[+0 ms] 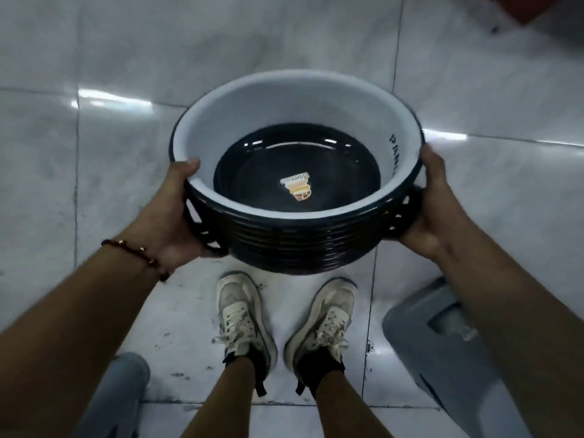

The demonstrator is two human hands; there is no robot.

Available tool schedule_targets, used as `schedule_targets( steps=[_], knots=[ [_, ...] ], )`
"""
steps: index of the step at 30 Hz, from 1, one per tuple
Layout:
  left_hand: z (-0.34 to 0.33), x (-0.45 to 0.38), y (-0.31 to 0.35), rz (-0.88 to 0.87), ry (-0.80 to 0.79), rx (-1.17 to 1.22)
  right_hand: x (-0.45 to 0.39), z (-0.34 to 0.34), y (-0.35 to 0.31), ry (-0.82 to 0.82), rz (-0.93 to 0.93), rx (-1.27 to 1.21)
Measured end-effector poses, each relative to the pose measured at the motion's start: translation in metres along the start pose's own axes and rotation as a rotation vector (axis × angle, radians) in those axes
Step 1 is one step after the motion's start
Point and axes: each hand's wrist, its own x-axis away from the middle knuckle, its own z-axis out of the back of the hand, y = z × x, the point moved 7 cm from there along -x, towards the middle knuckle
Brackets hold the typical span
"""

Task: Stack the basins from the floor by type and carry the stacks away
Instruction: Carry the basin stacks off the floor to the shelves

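A stack of several nested basins [297, 245] hangs in the air above my feet. The basins are black outside, and the top one has a white inner wall, a black bottom and a small sticker in the middle. My left hand [170, 213] grips the stack's left rim and handle, thumb over the edge. My right hand [433, 200] holds the right rim and handle the same way. Both arms reach forward. The lower basins show only as dark stacked rims.
Glossy grey marble floor tiles stretch all around. My two white sneakers [243, 314] stand right below the stack. A grey plastic object [442, 349] lies on the floor at the lower right. A light blue thing [126, 384] shows at the lower left. Something red [537, 7] sits far top right.
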Motion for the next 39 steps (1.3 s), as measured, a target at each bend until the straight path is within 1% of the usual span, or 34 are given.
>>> schedule_targets(
  steps=[2, 4, 6, 9, 12, 15, 17, 20, 21, 23, 26, 28, 29, 31, 33, 37, 39],
  knots=[
    [-0.016, 0.054, 0.015, 0.023, 0.058, -0.001, 0.053, 0.000, -0.027, -0.005, -0.037, 0.062],
    [-0.021, 0.106, 0.030, 0.046, 0.078, -0.008, 0.111, 0.004, -0.046, -0.020, -0.075, 0.094],
    [-0.032, 0.172, 0.050, 0.062, 0.043, -0.050, 0.189, 0.013, -0.065, -0.016, -0.090, 0.059],
    [-0.050, 0.279, 0.078, 0.043, -0.038, -0.120, 0.318, 0.025, -0.088, 0.004, -0.051, -0.031],
    [-0.089, 0.404, 0.108, -0.045, -0.183, -0.228, 0.465, 0.053, -0.101, 0.094, 0.076, -0.177],
    [-0.139, 0.511, 0.127, -0.113, -0.326, -0.350, 0.594, 0.086, -0.102, 0.201, 0.220, -0.327],
    [-0.177, 0.578, 0.128, -0.166, -0.437, -0.432, 0.676, 0.113, -0.092, 0.258, 0.339, -0.446],
    [-0.233, 0.661, 0.118, -0.273, -0.586, -0.577, 0.770, 0.152, -0.069, 0.345, 0.468, -0.597],
    [-0.246, 0.686, 0.108, -0.303, -0.619, -0.621, 0.794, 0.160, -0.057, 0.353, 0.487, -0.643],
    [-0.277, 0.739, 0.084, -0.368, -0.739, -0.724, 0.842, 0.177, -0.031, 0.367, 0.550, -0.741],
    [-0.313, 0.801, 0.044, -0.411, -0.841, -0.885, 0.884, 0.201, 0.018, 0.421, 0.600, -0.902],
    [-0.333, 0.834, 0.004, -0.419, -0.885, -1.016, 0.913, 0.220, 0.060, 0.481, 0.622, -0.980],
    [-0.341, 0.844, -0.013, -0.417, -0.897, -1.045, 0.925, 0.227, 0.079, 0.515, 0.627, -1.010],
    [-0.362, 0.867, -0.062, -0.421, -0.941, -1.098, 0.953, 0.249, 0.126, 0.581, 0.663, -1.078],
    [-0.379, 0.883, -0.123, -0.382, -0.987, -1.167, 0.983, 0.272, 0.177, 0.636, 0.693, -1.139],
    [-0.392, 0.906, -0.245, -0.296, -1.058, -1.276, 1.031, 0.314, 0.271, 0.719, 0.655, -1.210],
    [-0.393, 0.906, -0.305, -0.240, -1.056, -1.308, 1.049, 0.332, 0.316, 0.765, 0.612, -1.256]
  ],
)
